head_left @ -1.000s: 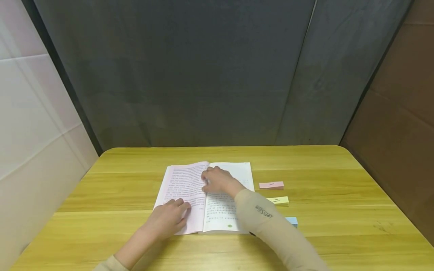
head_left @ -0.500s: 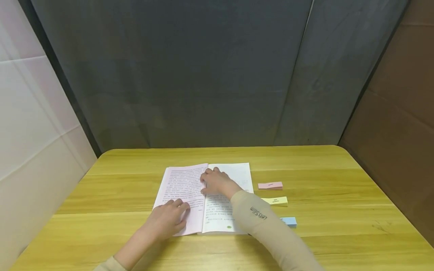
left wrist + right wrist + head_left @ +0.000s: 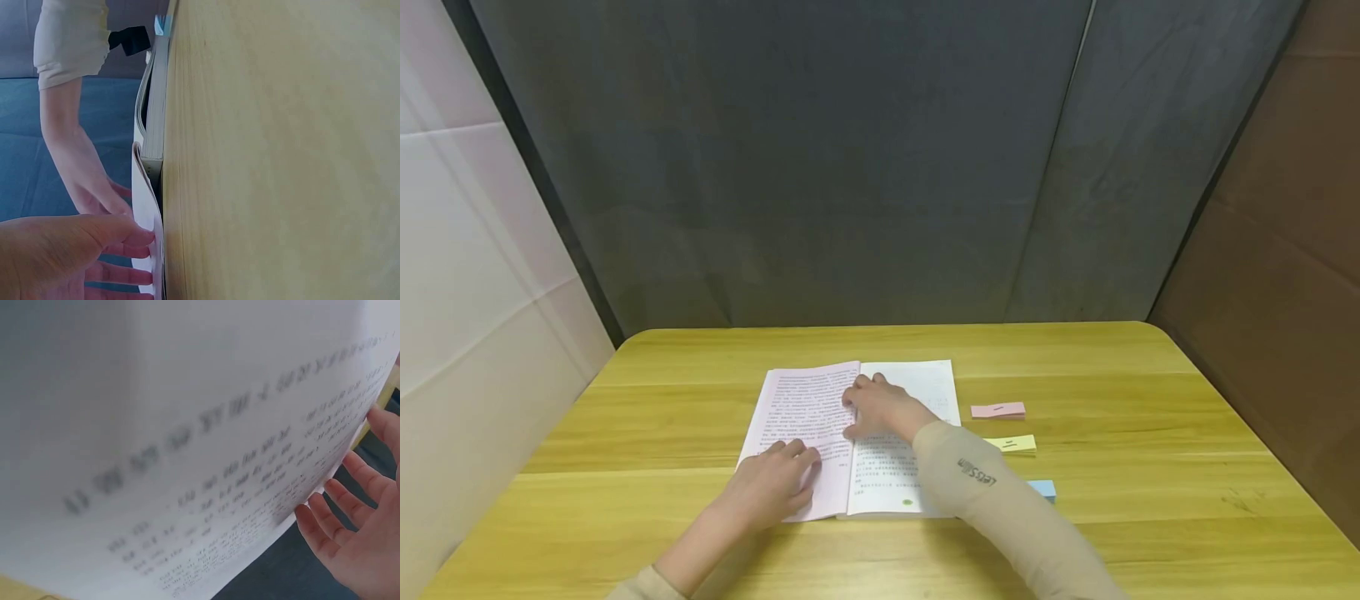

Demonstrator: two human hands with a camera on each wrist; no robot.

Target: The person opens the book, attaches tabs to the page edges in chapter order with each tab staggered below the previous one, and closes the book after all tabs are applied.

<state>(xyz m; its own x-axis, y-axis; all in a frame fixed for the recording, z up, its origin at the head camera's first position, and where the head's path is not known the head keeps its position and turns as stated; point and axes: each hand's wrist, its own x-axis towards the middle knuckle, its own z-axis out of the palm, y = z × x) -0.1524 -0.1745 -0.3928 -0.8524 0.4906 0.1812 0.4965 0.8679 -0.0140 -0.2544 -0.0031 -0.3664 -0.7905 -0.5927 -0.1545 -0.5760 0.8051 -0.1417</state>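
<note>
"How are the hands?"

"From the middle of the book (image 3: 887, 479), spread out on the table (image 3: 1150, 483), the left hand (image 3: 771, 485) rests on it at 8 o'clock, fingers loose. The right hand (image 3: 882, 407) is at 1 o'clock, fingers touching by the fold (image 3: 851, 479) but not pinching."

"What helps?"

"I'd press softly along the fold, so nothing creases."

"Any room?"

"Yes, at 9. At 3, mind the pink strip (image 3: 985, 412), yellow strip (image 3: 1019, 443) and blue strip (image 3: 1045, 489). At 12, wood runs to the far edge (image 3: 925, 327)."
</note>
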